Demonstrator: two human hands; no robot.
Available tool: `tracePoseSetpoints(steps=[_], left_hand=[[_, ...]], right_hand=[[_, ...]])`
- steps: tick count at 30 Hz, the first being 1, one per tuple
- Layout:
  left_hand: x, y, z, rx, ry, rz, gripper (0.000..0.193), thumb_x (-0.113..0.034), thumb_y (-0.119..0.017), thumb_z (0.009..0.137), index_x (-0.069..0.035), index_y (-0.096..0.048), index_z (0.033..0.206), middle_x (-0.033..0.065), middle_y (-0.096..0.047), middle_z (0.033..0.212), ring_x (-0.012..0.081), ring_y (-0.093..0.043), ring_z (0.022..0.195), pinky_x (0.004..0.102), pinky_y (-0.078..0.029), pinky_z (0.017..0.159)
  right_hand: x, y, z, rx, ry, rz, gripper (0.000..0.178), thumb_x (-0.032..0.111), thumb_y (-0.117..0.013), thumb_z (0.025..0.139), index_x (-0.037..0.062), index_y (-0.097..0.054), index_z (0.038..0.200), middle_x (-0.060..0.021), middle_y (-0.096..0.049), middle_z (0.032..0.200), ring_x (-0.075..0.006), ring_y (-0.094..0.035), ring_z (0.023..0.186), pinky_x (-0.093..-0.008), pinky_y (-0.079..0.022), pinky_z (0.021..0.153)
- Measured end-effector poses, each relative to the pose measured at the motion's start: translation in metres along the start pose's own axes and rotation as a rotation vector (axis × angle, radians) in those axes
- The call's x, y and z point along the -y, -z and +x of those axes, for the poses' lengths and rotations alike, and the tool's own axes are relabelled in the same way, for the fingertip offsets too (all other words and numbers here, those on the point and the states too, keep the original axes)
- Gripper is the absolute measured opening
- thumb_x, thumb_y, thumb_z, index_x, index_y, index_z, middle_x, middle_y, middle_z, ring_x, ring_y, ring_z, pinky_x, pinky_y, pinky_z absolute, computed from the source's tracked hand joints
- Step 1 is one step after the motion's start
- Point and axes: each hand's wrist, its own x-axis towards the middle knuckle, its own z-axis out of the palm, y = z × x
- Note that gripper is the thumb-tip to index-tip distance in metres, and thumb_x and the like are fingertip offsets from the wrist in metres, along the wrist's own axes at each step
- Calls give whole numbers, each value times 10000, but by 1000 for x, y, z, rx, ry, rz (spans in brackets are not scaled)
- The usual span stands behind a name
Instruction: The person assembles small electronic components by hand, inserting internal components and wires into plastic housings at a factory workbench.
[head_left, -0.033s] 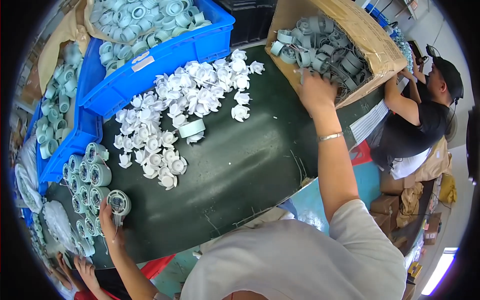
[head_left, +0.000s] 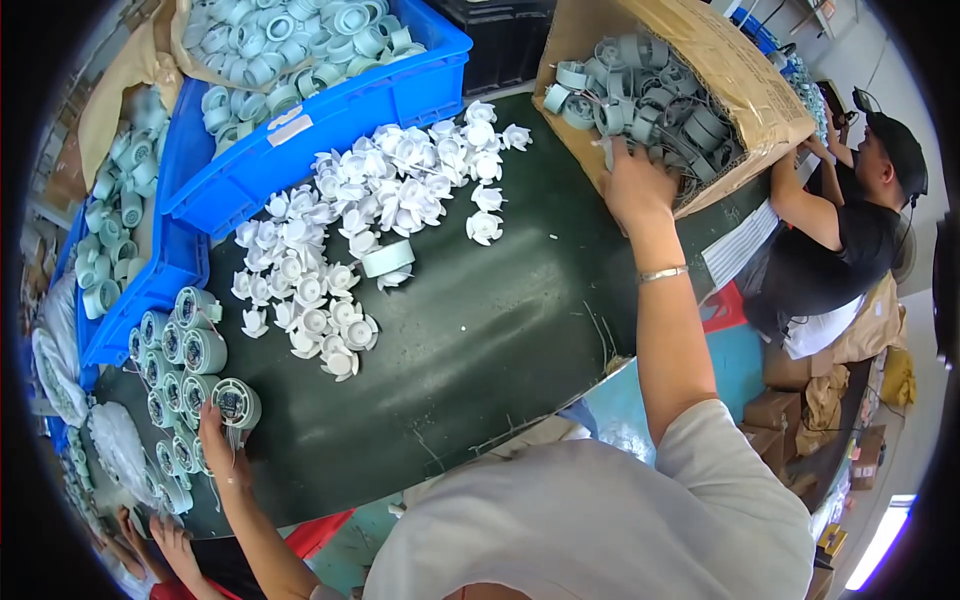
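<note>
My left hand (head_left: 224, 452) grips a pale green round housing (head_left: 239, 402) with a circuit board and thin wires, at the near edge of a cluster of similar round housings (head_left: 201, 350). On the right, my right hand (head_left: 643, 188) reaches over the near edge of a cardboard box (head_left: 745, 85) and touches the grey-green plastic rings with wires (head_left: 650, 95) inside. Its fingertips are partly hidden among them. White petal-shaped plastic pieces (head_left: 405, 190) lie heaped between my hands, with one pale green ring (head_left: 388, 259) at the heap's near side.
Blue bins (head_left: 330, 125) full of pale green plastic parts (head_left: 290, 40) stand along the far left of the dark green table (head_left: 480, 330). Another person (head_left: 835, 220) works at the right. Someone else's hands (head_left: 175, 548) show at the lower left, beside a clear plastic bag (head_left: 120, 455).
The housing in my left hand has turned slightly, its board facing up a little more. My right hand has shifted only slightly at the box.
</note>
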Motion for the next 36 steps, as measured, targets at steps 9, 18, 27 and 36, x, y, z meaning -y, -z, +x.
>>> tracePoseSetpoints(steps=[9,18,27,36], left_hand=[[-44,-14,-5,-300,-409,947,368,-289,-483,861,28,-524,1043,139,-595,833,160,-546,671,285,-422,617],[-105,-159,-67,378,-1126,602,289,-46,-609,701,17,-554,977,158,-580,939,285,-558,865,332,-424,777],[-72,-327,-68,447,-1285,1178,344,-327,-637,671,-17,-571,803,80,-575,761,215,-541,761,332,-413,673],[-77,-296,-70,822,-453,-57,400,-132,-591,760,17,-457,1106,120,-534,960,219,-564,812,319,-462,680]], right_hand=[[27,-9,-15,-123,124,88,407,230,-577,746,149,-441,1120,-124,-433,1145,-322,-442,1044,-552,-317,854],[47,-8,-38,-301,458,561,268,238,-655,686,75,-503,835,-88,-543,809,-291,-514,804,-380,-390,719],[44,14,-38,-259,328,1261,509,107,-610,714,47,-404,1176,-140,-560,907,-206,-569,773,-301,-449,690],[29,27,-79,744,-44,2629,279,245,-445,846,133,-372,1091,-173,-532,990,-283,-579,747,-331,-483,609]])
